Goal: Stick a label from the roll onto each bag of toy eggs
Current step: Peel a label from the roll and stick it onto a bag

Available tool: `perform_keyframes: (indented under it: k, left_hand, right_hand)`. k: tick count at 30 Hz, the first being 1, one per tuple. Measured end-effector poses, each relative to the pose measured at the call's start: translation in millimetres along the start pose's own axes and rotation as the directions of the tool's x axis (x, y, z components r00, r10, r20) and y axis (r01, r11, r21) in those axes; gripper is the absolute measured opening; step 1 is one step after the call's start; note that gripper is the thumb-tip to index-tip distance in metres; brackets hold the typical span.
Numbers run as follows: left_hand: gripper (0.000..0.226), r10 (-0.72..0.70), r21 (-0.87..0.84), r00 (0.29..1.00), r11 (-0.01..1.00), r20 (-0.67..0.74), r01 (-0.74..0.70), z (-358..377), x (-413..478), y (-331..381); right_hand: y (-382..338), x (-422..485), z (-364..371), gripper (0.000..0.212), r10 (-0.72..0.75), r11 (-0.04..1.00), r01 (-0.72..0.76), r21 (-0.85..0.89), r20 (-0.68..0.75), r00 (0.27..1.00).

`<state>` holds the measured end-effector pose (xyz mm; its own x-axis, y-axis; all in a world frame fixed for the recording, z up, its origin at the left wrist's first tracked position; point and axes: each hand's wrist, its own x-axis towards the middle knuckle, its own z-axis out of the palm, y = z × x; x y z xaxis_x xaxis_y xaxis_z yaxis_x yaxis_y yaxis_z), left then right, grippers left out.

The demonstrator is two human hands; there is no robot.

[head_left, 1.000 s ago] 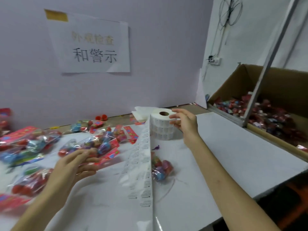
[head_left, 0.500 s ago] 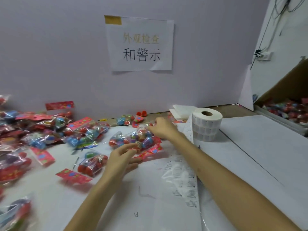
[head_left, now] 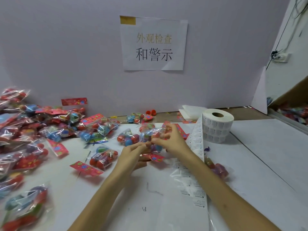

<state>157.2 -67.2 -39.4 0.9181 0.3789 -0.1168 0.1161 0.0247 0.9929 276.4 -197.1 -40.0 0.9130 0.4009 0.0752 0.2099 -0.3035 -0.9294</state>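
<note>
we see both hands meeting just above the centre of the frame on one clear bag of toy eggs [head_left: 150, 134], lifted a little off the white table [head_left: 266, 164]. the right hand [head_left: 171, 140] has its fingers curled narrow round the bag's right side, thumb pressed against the plastic. the left hand [head_left: 133, 154] reaches in from below, its fingertips drawn close together and pinching the bag's near edge, right by the right thumb. the bag's red header card [head_left: 155, 157] hangs under it.

the label roll [head_left: 218, 127] stands on end right of centre, near the right hand but not touching it. a loose strip of labels [head_left: 197, 164] leaves the roll on its left side, passes behind the right wrist and runs down the table towards the bottom edge of the frame.

a pile of bags [head_left: 25, 130] fills the left side of the frame. a single bag [head_left: 104, 158] lies just left of the left hand. another bag [head_left: 220, 169] lies to the right of the right forearm, beside the strip.

a paper sign [head_left: 153, 44] with printed characters is taped to the wall at upper centre. a cardboard box [head_left: 293, 112] holding more bags shows at the right edge.
</note>
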Motion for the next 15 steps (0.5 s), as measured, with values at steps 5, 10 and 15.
perform_keyframes:
  k: [5, 10, 15]
  left_hand:
    - [0.04, 0.02, -0.001, 1.0, 1.0, 0.02, -0.02, 2.3, 0.0, 2.9]
    - [0.058, 0.06, -0.119, 0.998, 0.991, 0.002, -0.06, -9.1, 4.9, 2.9]
    - [0.065, 0.011, -0.442, 0.994, 0.896, 0.106, 0.037, -19.3, 11.2, 8.4]
  right_hand:
    - [-4.7, -6.8, -2.9, 0.036, -0.167, 0.986, 0.166, -0.015, -0.056, 0.984]
    - [-18.2, -20.2, -8.7, 0.035, -0.418, 0.898, 0.439, 0.039, -0.243, 0.875]
    - [-20.9, -28.2, -10.2, 0.046, -0.66, 0.752, 0.651, -0.108, -0.12, 0.742]
